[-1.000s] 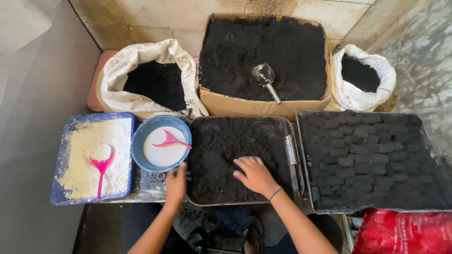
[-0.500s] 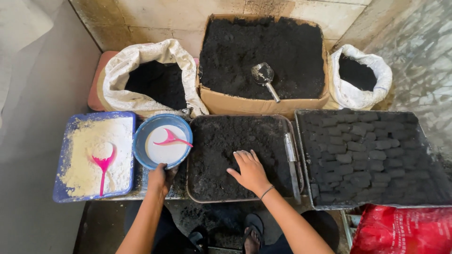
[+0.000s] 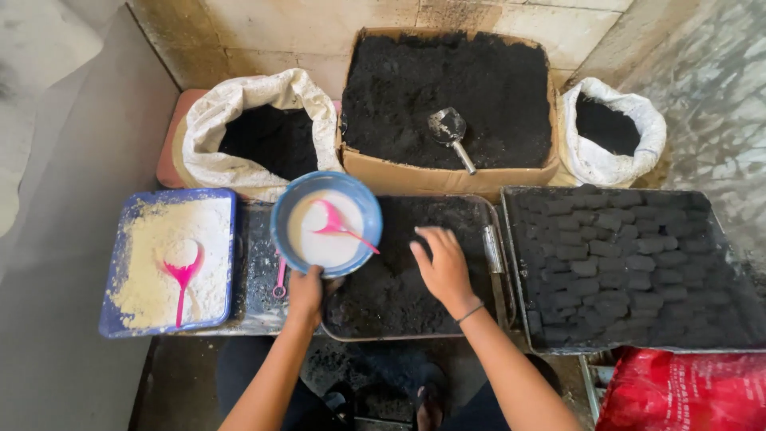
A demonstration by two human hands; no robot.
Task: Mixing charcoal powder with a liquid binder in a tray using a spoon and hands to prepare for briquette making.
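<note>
My left hand (image 3: 306,292) grips the near rim of a blue bowl (image 3: 285,209) and holds it over the left edge of a metal tray (image 3: 490,249) filled with black powder (image 3: 399,279). The bowl holds pale liquid and a pink spoon (image 3: 341,229). My right hand (image 3: 441,266) lies flat, fingers spread, on the black powder in the middle of the tray.
A blue tray (image 3: 112,319) of pale flour with a pink scoop (image 3: 183,278) lies at left. A tray of black briquettes (image 3: 622,263) sits at right. Behind are a cardboard box (image 3: 447,177) of black powder with a metal scoop (image 3: 451,136), two white sacks (image 3: 263,128) (image 3: 614,132), and a red bag (image 3: 686,391).
My left hand took hold of the blue bowl and lifted it to the right, over the edge of the powder tray. My right hand stayed on the powder.
</note>
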